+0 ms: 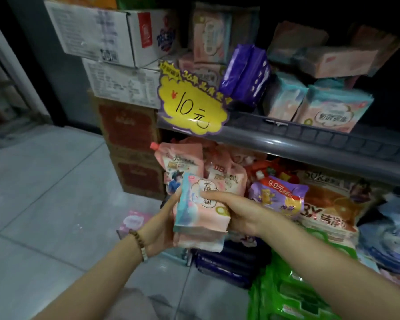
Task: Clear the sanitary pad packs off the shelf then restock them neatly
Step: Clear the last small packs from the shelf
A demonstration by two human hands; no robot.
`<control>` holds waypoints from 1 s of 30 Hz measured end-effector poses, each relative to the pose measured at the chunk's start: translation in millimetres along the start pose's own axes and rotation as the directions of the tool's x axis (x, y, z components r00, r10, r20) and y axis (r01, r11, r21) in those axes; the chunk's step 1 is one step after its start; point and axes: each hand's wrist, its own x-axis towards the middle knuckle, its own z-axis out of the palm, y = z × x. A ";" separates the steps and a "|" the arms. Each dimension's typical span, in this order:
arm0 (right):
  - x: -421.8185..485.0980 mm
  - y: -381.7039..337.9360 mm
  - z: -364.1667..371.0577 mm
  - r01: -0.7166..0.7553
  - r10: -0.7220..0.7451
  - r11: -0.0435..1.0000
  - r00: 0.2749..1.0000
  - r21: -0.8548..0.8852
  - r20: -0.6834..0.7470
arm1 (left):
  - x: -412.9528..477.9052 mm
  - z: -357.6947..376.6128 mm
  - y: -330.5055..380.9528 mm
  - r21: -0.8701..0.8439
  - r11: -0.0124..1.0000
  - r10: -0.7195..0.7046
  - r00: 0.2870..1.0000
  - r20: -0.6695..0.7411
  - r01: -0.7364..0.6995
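Note:
A small stack of pink and teal sanitary pad packs (200, 218) is held in front of the lower shelf. My left hand (158, 232) supports it from the left and below, and my right hand (234, 212) grips its right side, thumb across the front. On the grey shelf (310, 140) above, more pad packs stand and lie: purple packs (246, 73) tilted near the middle, pink and teal packs (333, 109) to the right, and pink packs (208, 40) stacked at the back.
A yellow 10-yuan price tag (192, 107) hangs off the shelf's left end. Cardboard boxes (125, 72) are stacked left of the shelf. Detergent pouches (277, 198) fill the lower level. A pink pack (134, 221) and dark packs (226, 264) lie on the tiled floor, green packaging (286, 292) at right.

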 end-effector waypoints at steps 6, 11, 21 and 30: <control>81.2 -19.7 15.3 0.004 -0.001 0.997 0.999 -0.071 0.042 | 26.5 -57.9 24.5 0.022 0.999 0.026 0.990 -0.135 -0.023; 139.2 -18.9 12.6 -0.090 0.097 0.930 0.995 -0.355 0.001 | 62.5 -113.3 11.0 -0.071 0.992 0.073 0.938 -0.338 -0.103; 204.0 18.4 -1.9 -0.120 0.139 0.764 0.990 -0.633 -0.020 | 74.0 -146.5 -47.1 0.097 0.985 -0.090 0.902 -0.422 0.144; 239.4 54.5 -10.0 -0.062 0.099 0.593 0.995 -0.803 -0.003 | 77.4 -160.2 -63.7 -0.071 0.957 -0.277 0.815 -0.509 0.281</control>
